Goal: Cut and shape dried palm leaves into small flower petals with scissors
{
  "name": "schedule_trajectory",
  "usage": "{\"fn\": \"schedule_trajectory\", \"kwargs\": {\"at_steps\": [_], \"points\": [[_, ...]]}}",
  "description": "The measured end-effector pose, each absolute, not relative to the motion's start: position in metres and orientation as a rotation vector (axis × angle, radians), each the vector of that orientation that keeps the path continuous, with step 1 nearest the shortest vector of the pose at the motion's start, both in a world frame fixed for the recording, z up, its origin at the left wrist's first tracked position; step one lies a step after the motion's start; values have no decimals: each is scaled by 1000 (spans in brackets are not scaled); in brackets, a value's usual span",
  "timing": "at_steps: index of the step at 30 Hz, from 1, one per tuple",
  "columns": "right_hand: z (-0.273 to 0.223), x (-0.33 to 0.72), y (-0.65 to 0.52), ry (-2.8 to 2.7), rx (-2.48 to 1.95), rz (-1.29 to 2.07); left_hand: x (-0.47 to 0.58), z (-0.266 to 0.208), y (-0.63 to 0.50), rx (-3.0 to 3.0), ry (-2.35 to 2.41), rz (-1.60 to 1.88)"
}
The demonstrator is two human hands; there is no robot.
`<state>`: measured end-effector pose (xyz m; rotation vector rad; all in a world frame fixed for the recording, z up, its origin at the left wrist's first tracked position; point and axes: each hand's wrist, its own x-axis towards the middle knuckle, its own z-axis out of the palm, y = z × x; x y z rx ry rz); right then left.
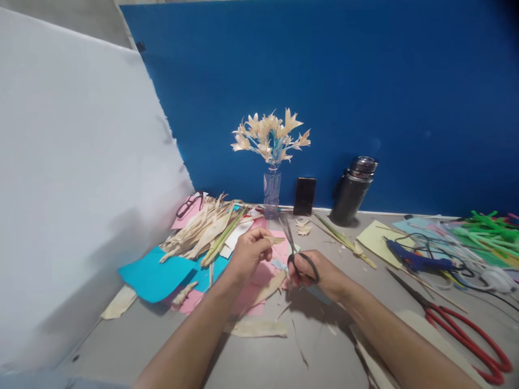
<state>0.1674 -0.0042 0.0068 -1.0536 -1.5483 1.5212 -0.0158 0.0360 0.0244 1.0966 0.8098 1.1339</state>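
Note:
Between the fingers of my left hand (253, 251) is a small piece of dried husk (276, 240), its pale tip pointing right. My right hand (305, 268) grips black-handled scissors (290, 237), with the blades pointing up and a little apart. The blades stand just right of the husk piece, and I cannot tell whether they touch it. Below the hands, a longer husk strip (270, 288) lies over pink paper (250, 296). Another flat husk strip (259, 328) rests on the table nearer to me. Small husk scraps (303, 227) lie beyond the scissors.
Husk flowers (271, 132) stand in a clear vase (271, 193) at the back, beside a phone (304, 196) and a thermos (353, 192). Piled husks (206, 224) and blue paper (158, 274) lie left. Right are red-handled scissors (458, 329), a blue glue gun (419, 259) and green pipe cleaners (486, 232).

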Motion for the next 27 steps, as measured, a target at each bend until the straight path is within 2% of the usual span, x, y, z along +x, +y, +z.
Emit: {"fn": "schedule_trajectory", "kwargs": {"at_steps": [8, 27], "points": [[18, 183, -2, -1820, -945, 1565, -26, 33, 37, 889, 708, 1031], [20, 188, -3, -1973, -1069, 1629, -36, 38, 40, 1014, 608, 910]]}}
